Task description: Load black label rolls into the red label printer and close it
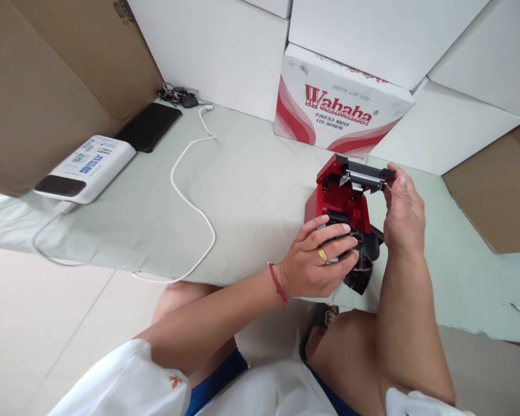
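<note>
A small red and black machine (312,202), which looks like a label printer, stands on the cloth with its hinged lid (364,172) raised. My right hand (405,208) grips the lid's right end, thumb against its edge. Over the machine's front lies my left hand (318,260), its fingers together and curved across the opening; the thumb is hidden. Glossy black film (359,280) hangs out below the left fingertips. Inside the housing a black roller (338,216) shows in part. What lies under the left palm cannot be seen.
A Wahaha carton (340,104) stands behind the machine, against white boxes (225,52). To the left are a white power bank (89,167), a black phone (149,127), keys (179,95) and a white cable (195,208). Brown cardboard (498,202) borders the right.
</note>
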Demonstrator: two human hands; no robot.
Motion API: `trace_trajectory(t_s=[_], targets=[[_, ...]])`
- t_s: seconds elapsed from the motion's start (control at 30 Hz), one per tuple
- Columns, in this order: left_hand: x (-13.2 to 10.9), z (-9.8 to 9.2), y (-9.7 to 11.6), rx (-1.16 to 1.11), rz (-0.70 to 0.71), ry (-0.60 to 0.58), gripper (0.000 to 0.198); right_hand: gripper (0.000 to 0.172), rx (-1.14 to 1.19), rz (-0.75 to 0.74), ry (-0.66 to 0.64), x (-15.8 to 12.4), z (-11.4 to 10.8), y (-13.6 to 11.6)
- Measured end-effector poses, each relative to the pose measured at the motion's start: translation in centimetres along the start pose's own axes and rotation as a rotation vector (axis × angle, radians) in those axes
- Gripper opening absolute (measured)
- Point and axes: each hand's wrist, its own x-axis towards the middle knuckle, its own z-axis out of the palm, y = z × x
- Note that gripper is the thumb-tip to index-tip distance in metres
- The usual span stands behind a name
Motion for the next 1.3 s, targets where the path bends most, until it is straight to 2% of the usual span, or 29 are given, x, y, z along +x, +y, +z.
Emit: trace_trajectory(t_s=[0.13, 0.23, 0.3, 0.37, 0.47, 0.57, 0.63, 0.77, 0.83, 0.93, 1.1, 1.3], targets=[[0.5, -0.1, 0.3, -0.009, -0.014, 0.045, 0.021, 0.054, 0.07, -0.098, 0.102, -3.4, 0.0, 0.0], [1.2, -0.7, 0.0, -0.064, -0.051, 0.036, 0.024, 0.054, 0.083, -0.154, 0.104, -6.3, -0.1, 0.1], [1.8, -1.2, -0.6, -0.124, -0.112, 0.011, 0.033, 0.048, 0.081, -0.169, 0.091, -7.9, -0.1, 0.4], [2.5, -1.6, -1.8, -0.215, -0.262, 0.021, 0.042, 0.041, 0.073, -0.175, 0.083, -9.0, 0.0, 0.9], [2.9, -1.4, -3.9, -0.343, -0.632, -0.028, 0.049, 0.038, 0.069, -0.205, 0.053, -9.9, -0.1, 1.2], [2.6, -0.4, -5.6, -0.675, -0.899, -0.089, 0.067, 0.039, 0.079, -0.238, 0.009, -10.0, -0.5, 1.0], [2.2, 0.0, -6.3, -0.881, -0.996, -0.08, 0.079, 0.039, 0.07, -0.238, -0.014, -10.0, -0.8, 0.7], [1.9, -0.4, -6.5, -0.974, -1.087, -0.134, 0.108, 0.038, 0.017, -0.26, -0.037, -9.9, -1.3, 0.1], [1.9, -0.9, -6.4, -0.976, -1.111, -0.178, 0.112, 0.037, 0.0, -0.269, -0.036, -9.7, -1.5, 0.0], [1.9, -1.3, -6.2, -0.979, -1.107, -0.181, 0.107, 0.037, 0.003, -0.254, -0.037, -9.5, -1.6, 0.0], [1.3, -1.0, -5.9, -1.071, -1.156, -0.184, 0.085, 0.036, 0.036, -0.227, 0.01, -9.3, -1.4, 0.2], [0.5, -0.9, -6.4, -1.136, -1.097, -0.172, 0.094, 0.029, -0.012, -0.242, 0.026, -9.6, -0.8, -0.1]])
